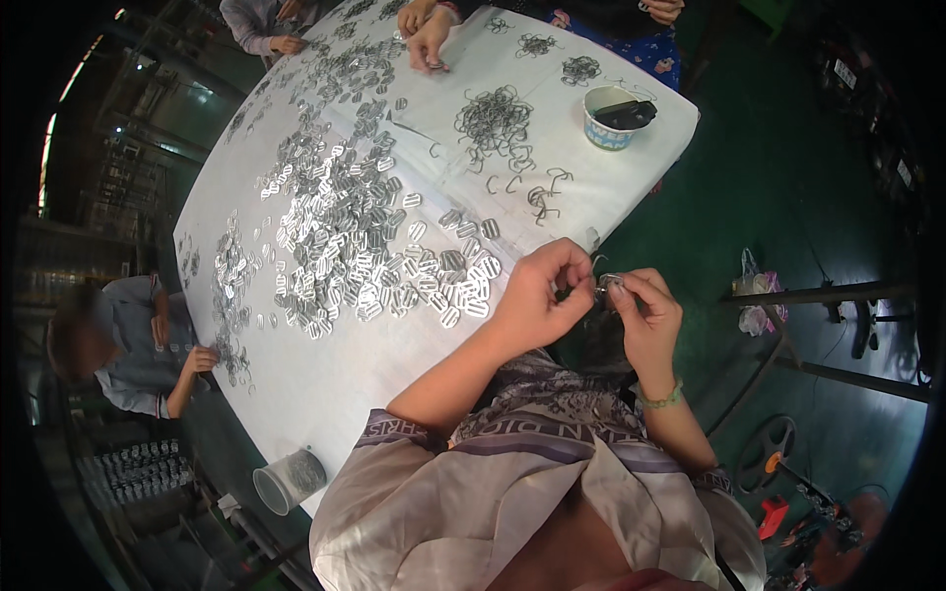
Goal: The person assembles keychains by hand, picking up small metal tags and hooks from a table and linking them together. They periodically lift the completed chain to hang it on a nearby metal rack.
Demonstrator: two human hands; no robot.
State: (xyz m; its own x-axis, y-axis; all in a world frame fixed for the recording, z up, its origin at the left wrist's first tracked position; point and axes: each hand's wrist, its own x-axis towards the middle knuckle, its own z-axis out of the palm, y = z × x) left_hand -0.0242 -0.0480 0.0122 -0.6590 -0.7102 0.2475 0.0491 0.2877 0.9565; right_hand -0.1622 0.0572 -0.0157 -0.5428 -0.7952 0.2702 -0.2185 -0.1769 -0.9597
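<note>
Past the table's near right edge, my two hands meet fingertip to fingertip. My left hand (545, 295) is closed in a pinch, and a thin curved wire hook (598, 259) shows just above its fingertips. My right hand (650, 313) pinches a small shiny metal piece (612, 280), which looks like one of the slotted buckles; the fingers partly cover it. To the left of my hands lies a broad pile of flat slotted metal buckles (340, 231) on the white tabletop (394, 369). Beyond my hands are loose wire hooks (540, 194) and a bigger heap of hooks (495, 120).
A paper tub (608, 135) with a black object in it stands at the far right corner. A clear plastic cup (290, 481) lies tilted at the near left edge. Co-workers' hands (429, 44) work across the table, and another person (138, 335) sits at left. A metal frame (828, 295) stands at right.
</note>
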